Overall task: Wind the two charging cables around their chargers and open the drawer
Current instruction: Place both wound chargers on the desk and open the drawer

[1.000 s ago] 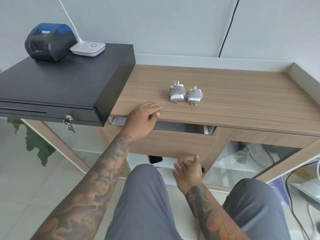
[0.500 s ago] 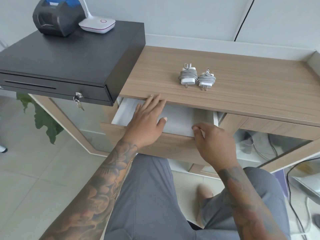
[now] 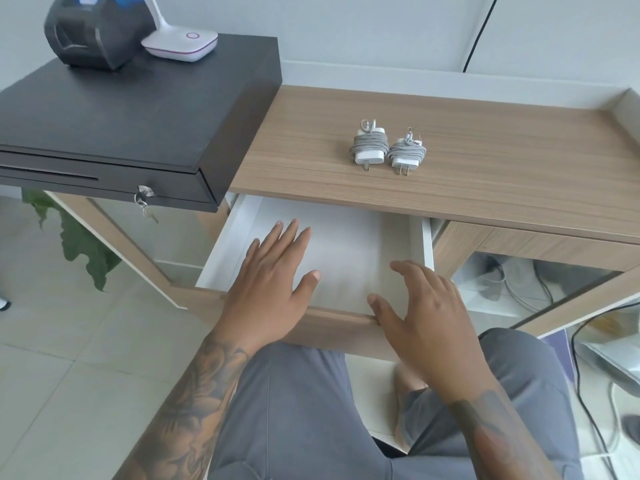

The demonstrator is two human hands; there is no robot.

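Hovering over a pulled-out white-lined wooden drawer (image 3: 221, 251), a person's left hand (image 3: 270, 285) and right hand (image 3: 426, 313) spread flat, fingers straight, holding nothing. Two white chargers wrapped in grey cable (image 3: 388, 148) lie side by side, touching, on the wood-grain desktop (image 3: 502, 161) behind. No lettering is legible on either.

chargers (image 3: 388, 149) side by side on desk (image 3: 502, 174) | drawer (image 3: 353, 244) open below, in front

place: shop counter | evidence: cash drawer (image 3: 104, 133), receipt printer (image 3: 93, 32), wooden counter (image 3: 485, 174)
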